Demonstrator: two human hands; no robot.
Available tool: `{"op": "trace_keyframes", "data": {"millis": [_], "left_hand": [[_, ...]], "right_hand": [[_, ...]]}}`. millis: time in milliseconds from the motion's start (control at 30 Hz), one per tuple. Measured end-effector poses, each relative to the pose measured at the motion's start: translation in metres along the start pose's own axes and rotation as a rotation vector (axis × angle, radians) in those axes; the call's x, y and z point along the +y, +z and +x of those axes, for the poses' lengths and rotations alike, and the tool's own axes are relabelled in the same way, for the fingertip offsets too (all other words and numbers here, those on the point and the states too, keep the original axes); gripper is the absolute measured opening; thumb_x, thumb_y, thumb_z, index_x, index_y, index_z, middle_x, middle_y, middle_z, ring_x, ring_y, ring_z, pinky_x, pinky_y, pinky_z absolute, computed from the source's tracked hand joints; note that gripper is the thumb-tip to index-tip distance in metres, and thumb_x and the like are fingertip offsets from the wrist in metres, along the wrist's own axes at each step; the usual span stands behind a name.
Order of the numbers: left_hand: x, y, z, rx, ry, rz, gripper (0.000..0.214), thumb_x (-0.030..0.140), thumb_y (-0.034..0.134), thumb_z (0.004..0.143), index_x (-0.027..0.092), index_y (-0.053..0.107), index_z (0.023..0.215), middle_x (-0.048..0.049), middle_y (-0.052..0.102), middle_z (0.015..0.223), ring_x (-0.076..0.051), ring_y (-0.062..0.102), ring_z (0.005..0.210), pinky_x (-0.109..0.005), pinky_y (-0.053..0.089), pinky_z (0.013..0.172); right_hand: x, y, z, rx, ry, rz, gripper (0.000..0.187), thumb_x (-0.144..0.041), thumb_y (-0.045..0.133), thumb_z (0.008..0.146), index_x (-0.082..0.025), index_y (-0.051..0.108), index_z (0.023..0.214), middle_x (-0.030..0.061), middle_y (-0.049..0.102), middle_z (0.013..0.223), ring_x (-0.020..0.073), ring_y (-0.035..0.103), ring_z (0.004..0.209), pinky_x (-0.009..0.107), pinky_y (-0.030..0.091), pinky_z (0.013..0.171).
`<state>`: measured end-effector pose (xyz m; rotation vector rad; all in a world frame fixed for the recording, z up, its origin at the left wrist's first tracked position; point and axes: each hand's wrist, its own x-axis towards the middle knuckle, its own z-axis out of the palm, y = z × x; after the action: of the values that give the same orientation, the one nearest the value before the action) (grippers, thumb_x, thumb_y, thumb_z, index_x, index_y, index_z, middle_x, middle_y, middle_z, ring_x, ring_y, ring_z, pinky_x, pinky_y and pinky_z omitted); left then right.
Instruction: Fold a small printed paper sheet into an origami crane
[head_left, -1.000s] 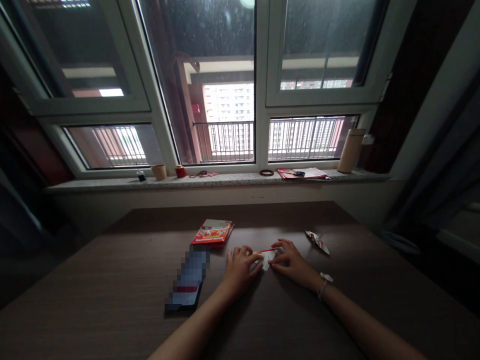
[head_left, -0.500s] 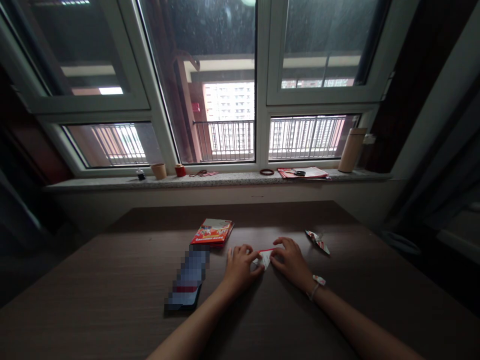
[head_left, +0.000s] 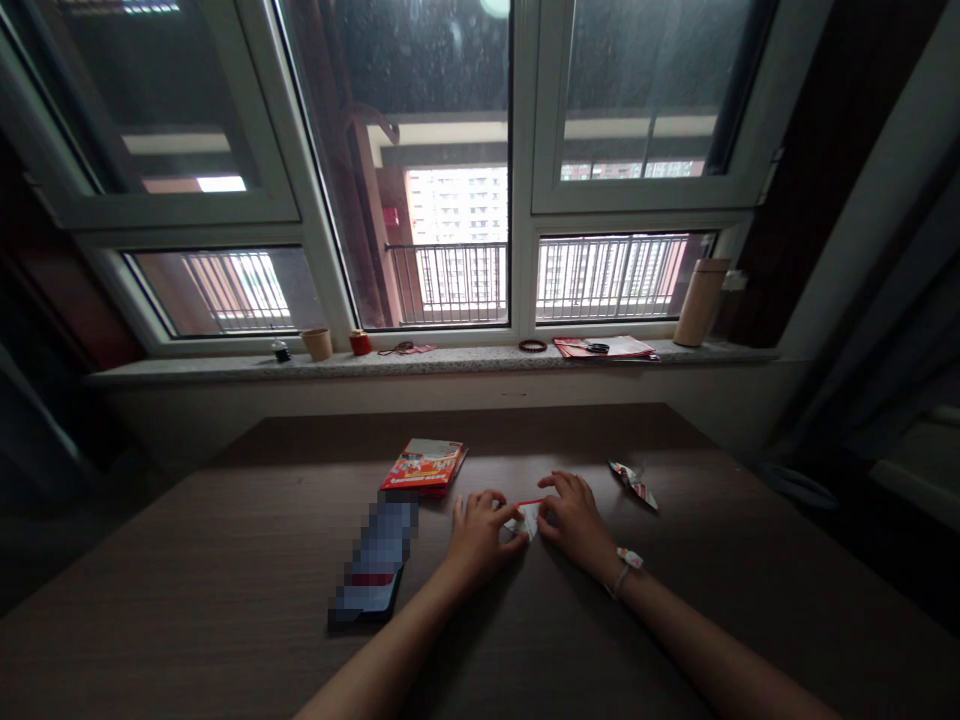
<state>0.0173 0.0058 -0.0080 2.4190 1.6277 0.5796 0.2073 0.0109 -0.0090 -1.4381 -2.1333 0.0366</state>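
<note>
A small folded paper [head_left: 528, 519], white with a red upper edge, lies on the brown table between my hands. My left hand [head_left: 484, 538] holds its left side, thumb below and bent fingers above. On the other side my right hand [head_left: 576, 522] pinches the right edge with thumb and fingertips, a bracelet round the wrist. The fingertips hide parts of the paper's outline. To the right of my right hand rests a folded paper piece [head_left: 634, 485] in white, red and green.
Left of my hands lie a red printed stack of paper [head_left: 424, 466] and a blurred-out phone [head_left: 375, 560]. On the windowsill behind stand a paper cup [head_left: 316, 345], a red spool [head_left: 361, 343], scissors [head_left: 598, 348] on sheets and a tan bottle [head_left: 700, 303].
My right hand has shifted slightly left, closer to my left hand. Less of the paper shows between them. My left hand stays in nearly the same place.
</note>
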Motion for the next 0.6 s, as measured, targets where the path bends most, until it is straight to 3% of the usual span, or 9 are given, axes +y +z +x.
{"op": "trace_keyframes", "data": {"millis": [267,600], "left_hand": [[-0.001,0.001,0.001,-0.003,-0.001,0.003,0.027,0.044,0.066,0.075,0.037,0.065,0.101,-0.0002,0.055,0.119,-0.027,0.045,0.118,-0.061,0.018,0.108],[-0.001,-0.001,0.001,-0.008,-0.001,-0.018,0.027,0.044,0.066,0.075,0.037,0.066,0.102,-0.001,0.055,0.119,-0.026,0.044,0.118,-0.06,0.017,0.109]], "right_hand": [[0.015,0.003,0.008,0.045,0.039,-0.086,0.011,-0.021,0.057,0.079,-0.02,0.067,0.075,0.0083,0.06,0.116,0.0287,0.041,0.123,0.053,0.021,0.109],[0.038,0.003,0.014,0.111,0.174,-0.131,0.014,-0.025,0.055,0.082,-0.02,0.067,0.077,0.0082,0.06,0.105,0.0258,0.048,0.11,0.05,0.026,0.105]]}}
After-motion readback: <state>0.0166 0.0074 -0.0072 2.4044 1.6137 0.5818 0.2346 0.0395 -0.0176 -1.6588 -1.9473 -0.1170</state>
